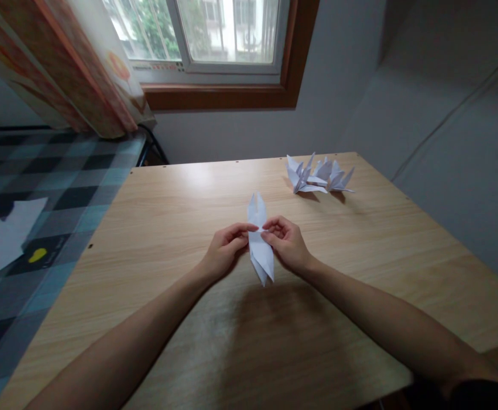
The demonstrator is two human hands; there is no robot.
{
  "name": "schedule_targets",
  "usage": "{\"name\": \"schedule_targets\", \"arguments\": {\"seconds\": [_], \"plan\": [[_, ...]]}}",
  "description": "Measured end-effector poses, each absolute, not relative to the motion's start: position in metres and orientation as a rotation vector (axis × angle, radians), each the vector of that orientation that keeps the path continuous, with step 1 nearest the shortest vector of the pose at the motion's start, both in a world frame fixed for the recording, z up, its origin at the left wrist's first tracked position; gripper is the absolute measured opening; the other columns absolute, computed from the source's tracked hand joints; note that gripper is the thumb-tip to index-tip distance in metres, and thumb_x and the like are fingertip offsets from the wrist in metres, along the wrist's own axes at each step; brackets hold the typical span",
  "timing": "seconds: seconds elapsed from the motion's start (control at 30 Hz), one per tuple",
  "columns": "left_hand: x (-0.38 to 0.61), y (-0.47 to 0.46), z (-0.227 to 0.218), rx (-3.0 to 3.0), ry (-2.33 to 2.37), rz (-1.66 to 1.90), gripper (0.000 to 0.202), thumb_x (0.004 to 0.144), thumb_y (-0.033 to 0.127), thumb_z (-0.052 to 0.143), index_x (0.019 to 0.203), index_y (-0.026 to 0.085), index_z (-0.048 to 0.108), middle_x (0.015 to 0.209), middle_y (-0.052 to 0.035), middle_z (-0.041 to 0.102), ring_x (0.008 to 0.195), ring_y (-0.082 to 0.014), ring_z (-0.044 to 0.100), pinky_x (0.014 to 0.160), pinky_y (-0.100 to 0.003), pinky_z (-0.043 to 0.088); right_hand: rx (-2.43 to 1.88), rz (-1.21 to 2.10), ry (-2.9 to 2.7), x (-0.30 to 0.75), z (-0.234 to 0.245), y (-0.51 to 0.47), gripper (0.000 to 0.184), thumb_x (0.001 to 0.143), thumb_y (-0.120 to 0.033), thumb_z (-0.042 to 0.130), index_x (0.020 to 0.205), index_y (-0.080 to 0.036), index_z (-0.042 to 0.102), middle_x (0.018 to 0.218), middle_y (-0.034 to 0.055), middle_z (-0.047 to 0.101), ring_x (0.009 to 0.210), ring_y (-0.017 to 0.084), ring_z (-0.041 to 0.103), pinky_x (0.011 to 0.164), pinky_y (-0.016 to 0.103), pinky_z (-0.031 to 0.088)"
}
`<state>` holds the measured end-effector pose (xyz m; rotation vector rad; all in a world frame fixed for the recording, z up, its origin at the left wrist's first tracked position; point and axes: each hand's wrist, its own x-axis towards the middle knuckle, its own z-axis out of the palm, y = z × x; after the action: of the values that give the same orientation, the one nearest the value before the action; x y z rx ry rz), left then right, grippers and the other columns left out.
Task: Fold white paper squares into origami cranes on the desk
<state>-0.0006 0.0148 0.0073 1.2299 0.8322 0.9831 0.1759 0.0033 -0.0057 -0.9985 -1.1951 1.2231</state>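
Observation:
A piece of folded white paper [261, 253] is held above the middle of the wooden table, long and narrow, with split points at its far and near ends. My left hand [227, 246] pinches its left edge near the middle, index finger laid across the top. On the opposite edge, my right hand [289, 242] grips the paper between thumb and curled fingers. Both sets of fingertips nearly meet at the paper's centre. Farther back on the right stand several folded white paper cranes [302, 175], grouped close together.
The light wooden table [163, 228] fills the middle. To the left, a bed with a checked cover [61, 171] holds white paper sheets [1, 245]. Beyond are a brown-framed window [227, 99] and a patterned curtain [78, 68]. A wall with a cable [449, 111] runs along the right.

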Motion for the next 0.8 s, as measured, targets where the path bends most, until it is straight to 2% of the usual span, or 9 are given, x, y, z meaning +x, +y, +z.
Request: {"name": "schedule_targets", "arguments": {"seconds": [0.13, 0.3, 0.43, 0.67, 0.8], "plan": [[-0.0004, 0.0133, 0.0083, 1.182, 0.833, 0.979, 0.027, 0.066, 0.021, 0.07, 0.093, 0.016, 0.073, 0.07, 0.0005, 0.064, 0.061, -0.0103, 0.051, 0.058, -0.023, 0.036, -1.0, 1.248, -1.184, 0.177, -0.0052, 0.0039, 0.018, 0.073, -0.034, 0.069, 0.083, -0.02, 0.065, 0.066, -0.0033, 0.058, 0.055, 0.01, 0.047, 0.051, 0.023, 0.035], [0.0012, 0.0102, 0.0125, 1.17, 0.823, 0.996, 0.027, 0.065, 0.02, 0.072, 0.092, 0.016, 0.073, 0.068, 0.0004, 0.066, 0.063, -0.0114, 0.056, 0.061, -0.025, 0.041, -0.973, 1.274, -1.158, 0.1769, -0.005, 0.0027, 0.023, 0.079, -0.034, 0.061, 0.096, -0.02, 0.069, 0.063, -0.0051, 0.052, 0.054, 0.01, 0.042, 0.052, 0.024, 0.032], [0.0022, 0.0098, 0.0122, 1.179, 0.849, 1.017, 0.027, 0.065, 0.02, 0.073, 0.091, 0.015, 0.073, 0.07, -0.0004, 0.068, 0.064, -0.0117, 0.059, 0.062, -0.026, 0.045, -1.008, 1.228, -1.199, 0.178, -0.0067, 0.0032, 0.024, 0.08, -0.032, 0.057, 0.097, -0.02, 0.07, 0.067, -0.003, 0.056, 0.059, 0.012, 0.044, 0.055, 0.025, 0.034], [0.0026, 0.0079, 0.0128, 1.205, 0.859, 1.01, 0.025, 0.066, 0.022, 0.076, 0.09, 0.014, 0.073, 0.067, -0.0001, 0.067, 0.058, -0.0092, 0.056, 0.054, -0.022, 0.042, -1.054, 1.178, -1.203, 0.1773, -0.0067, 0.0032, 0.021, 0.079, -0.034, 0.059, 0.09, -0.021, 0.072, 0.075, -0.0008, 0.064, 0.061, 0.013, 0.048, 0.055, 0.025, 0.037], [0.0014, 0.0073, 0.012, 1.286, 0.932, 1.005, 0.02, 0.067, 0.023, 0.076, 0.084, 0.013, 0.076, 0.071, -0.0037, 0.071, 0.062, -0.012, 0.06, 0.059, -0.025, 0.046, -1.055, 1.2, -1.184, 0.1779, -0.0025, 0.0045, 0.025, 0.078, -0.039, 0.064, 0.093, -0.023, 0.075, 0.078, -0.0006, 0.068, 0.061, 0.013, 0.05, 0.055, 0.025, 0.038]]}}
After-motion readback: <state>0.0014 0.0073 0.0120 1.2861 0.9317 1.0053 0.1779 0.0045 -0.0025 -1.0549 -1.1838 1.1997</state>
